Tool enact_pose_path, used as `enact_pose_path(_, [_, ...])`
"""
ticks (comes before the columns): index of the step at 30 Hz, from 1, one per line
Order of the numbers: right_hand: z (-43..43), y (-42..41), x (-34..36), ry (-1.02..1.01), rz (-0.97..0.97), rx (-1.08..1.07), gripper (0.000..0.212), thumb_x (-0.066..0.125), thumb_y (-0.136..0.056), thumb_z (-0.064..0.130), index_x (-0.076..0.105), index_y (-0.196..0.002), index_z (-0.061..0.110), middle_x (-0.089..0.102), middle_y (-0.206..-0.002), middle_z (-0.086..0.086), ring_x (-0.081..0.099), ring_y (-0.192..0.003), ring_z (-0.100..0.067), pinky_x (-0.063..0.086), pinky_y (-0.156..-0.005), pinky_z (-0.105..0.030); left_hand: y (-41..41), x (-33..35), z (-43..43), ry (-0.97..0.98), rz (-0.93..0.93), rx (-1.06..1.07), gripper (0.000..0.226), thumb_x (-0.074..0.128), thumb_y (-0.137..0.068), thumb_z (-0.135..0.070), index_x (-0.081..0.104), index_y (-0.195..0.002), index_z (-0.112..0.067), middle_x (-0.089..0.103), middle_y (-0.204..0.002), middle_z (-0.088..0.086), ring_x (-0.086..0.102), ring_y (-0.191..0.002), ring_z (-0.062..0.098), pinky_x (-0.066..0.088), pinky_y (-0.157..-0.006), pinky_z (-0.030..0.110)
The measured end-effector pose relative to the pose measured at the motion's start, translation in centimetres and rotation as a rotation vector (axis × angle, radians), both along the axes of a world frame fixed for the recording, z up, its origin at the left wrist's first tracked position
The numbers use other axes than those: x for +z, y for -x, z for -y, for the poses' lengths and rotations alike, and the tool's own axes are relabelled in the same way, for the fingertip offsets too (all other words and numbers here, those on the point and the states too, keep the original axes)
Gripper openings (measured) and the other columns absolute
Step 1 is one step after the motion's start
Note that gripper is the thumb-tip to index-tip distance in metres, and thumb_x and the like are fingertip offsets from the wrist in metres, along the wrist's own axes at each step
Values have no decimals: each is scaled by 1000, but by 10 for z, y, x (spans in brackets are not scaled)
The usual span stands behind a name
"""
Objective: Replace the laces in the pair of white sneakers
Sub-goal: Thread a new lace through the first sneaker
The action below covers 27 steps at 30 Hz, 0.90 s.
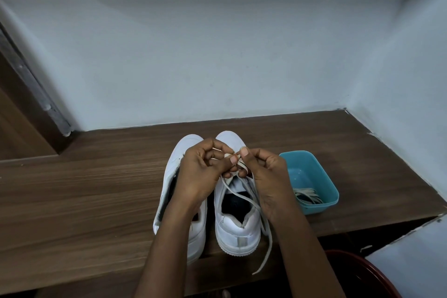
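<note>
White and smooth-surfaced, a sneaker (238, 220) stands at centre frame on a brown wood-grain shelf (84, 189), heel toward the viewer. A flat off-white lace (244, 197) is pinched above its tongue between the curled fingers of the left hand (203, 169) and right hand (268, 172), and its loose length trails over the collar toward lower centre. A second sneaker (169, 176) sits just beside it at left, and a rounded rectangular teal plastic tub (312, 169) at right holds bundled flat laces (307, 195).
</note>
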State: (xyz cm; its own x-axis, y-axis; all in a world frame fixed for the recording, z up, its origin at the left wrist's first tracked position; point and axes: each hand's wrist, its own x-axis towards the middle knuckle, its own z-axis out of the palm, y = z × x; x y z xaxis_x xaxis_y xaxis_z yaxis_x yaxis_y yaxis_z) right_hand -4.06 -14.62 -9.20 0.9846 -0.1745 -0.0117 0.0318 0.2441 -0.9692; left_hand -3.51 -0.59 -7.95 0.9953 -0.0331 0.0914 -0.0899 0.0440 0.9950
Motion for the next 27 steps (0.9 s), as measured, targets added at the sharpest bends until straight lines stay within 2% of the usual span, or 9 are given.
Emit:
enact_pose_path(3, [0,0,0,-2,-6,-6,22,66,-95,14,72,-96,-7,69,-68,-11,58,-52,-9,55,-59,-24,0,1,-3,-141,86,-16,16,76,-83,0,79,-95,-10,76,-75,8,70,-67,16,56,-64,25])
enact_pose_path(7, [-1,0,0,11,-17,-19,21,66,-95,15,71,-96,-6,67,-63,-6,57,-52,-9,54,-58,-24,0,3,-3,-314,168,20,25,79,-80,-3,81,-93,-23,76,-69,-2,69,-60,12,55,-66,21])
enact_pose_path(11, [0,-1,0,22,-11,-37,12,65,-96,10,65,-100,-1,69,-70,-12,59,-52,-12,54,-56,-25,0,1,-4,-544,316,77,27,80,-81,-6,81,-94,-30,77,-80,-11,70,-73,-1,53,-72,16])
enact_pose_path(14, [5,0,3,16,7,27,9,65,-96,7,63,-101,0,71,-78,-12,64,-57,-16,57,-61,-29,-1,-1,-3,-789,457,95,17,76,-85,-14,81,-97,-25,78,-90,-7,71,-83,9,54,-76,25])
enact_pose_path(17, [14,1,11,22,32,121,10,66,-93,3,65,-101,-2,73,-82,-14,69,-63,-22,58,-67,-30,-1,0,-1,-933,483,78,15,66,-90,-14,78,-97,-20,73,-90,-1,66,-87,20,50,-73,34])
enact_pose_path(19, [16,2,14,31,33,152,8,67,-91,-1,67,-99,-2,73,-83,-16,71,-68,-24,57,-68,-28,-1,0,1,-985,471,70,13,61,-92,-12,74,-94,-14,67,-89,2,61,-87,24,48,-71,38])
enact_pose_path(22, [16,3,16,19,39,171,14,73,-85,-2,70,-99,-2,74,-89,-18,72,-75,-24,57,-72,-28,-1,0,0,-992,446,82,8,59,-92,-9,66,-90,-13,59,-87,0,57,-84,23,45,-68,37])
enact_pose_path(25, [18,5,17,57,62,210,23,76,-80,-7,71,-102,-2,75,-92,-16,74,-82,-25,58,-77,-28,-4,1,-3,-952,410,55,12,58,-94,-9,59,-86,-17,53,-84,-5,51,-80,16,38,-67,29])
enact_pose_path(27, [19,5,17,79,65,232,21,73,-82,-8,72,-102,-2,76,-92,-19,74,-86,-30,59,-81,-30,-5,2,-7,-908,377,-9,17,57,-96,-8,56,-84,-20,54,-82,-7,48,-77,8,33,-66,21])
